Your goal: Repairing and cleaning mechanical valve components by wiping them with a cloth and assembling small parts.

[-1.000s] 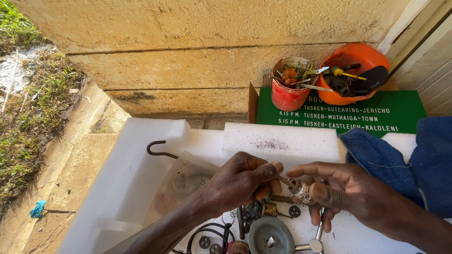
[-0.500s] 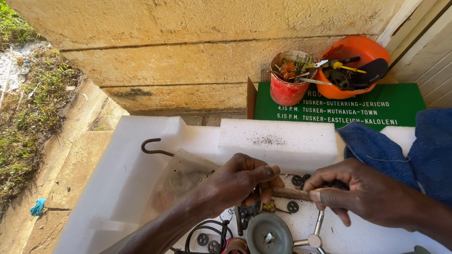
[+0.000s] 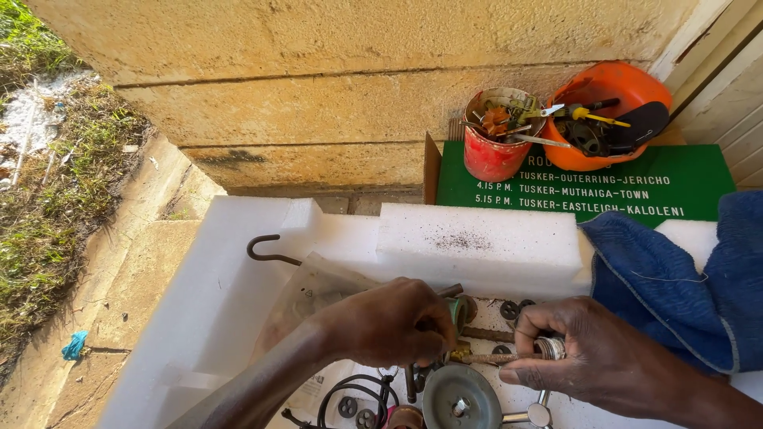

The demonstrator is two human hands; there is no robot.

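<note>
At the far left of the frame a strip of grass (image 3: 36,183) runs beside a concrete ledge (image 3: 119,278), with a small blue scrap (image 3: 75,345) lying low on it. Right of that begins a white foam tray (image 3: 222,278), where a dark metal hook (image 3: 266,248) rests near its upper left wall and a clear plastic bag (image 3: 306,298) lies just below the hook. In the lower centre the left hand (image 3: 389,322) is clenched around one end of a thin threaded rod (image 3: 485,357), its fingers curled tight over small brassy fittings there. Below the rod sits a grey round pulley wheel (image 3: 461,397), with black washers (image 3: 350,409) and a loop of black cable (image 3: 354,393) to its left. The rod runs level toward the lower right, where the right hand (image 3: 596,357) pinches a silvery ribbed fitting (image 3: 550,347) at the rod's other end between thumb and fingers. Above the hands, at upper centre, a red cup (image 3: 493,151) full of small tools stands on a green sign board (image 3: 604,191), just beside an orange bowl (image 3: 612,111) holding more tools. A blue cloth (image 3: 675,278) drapes over the tray's right side.
</note>
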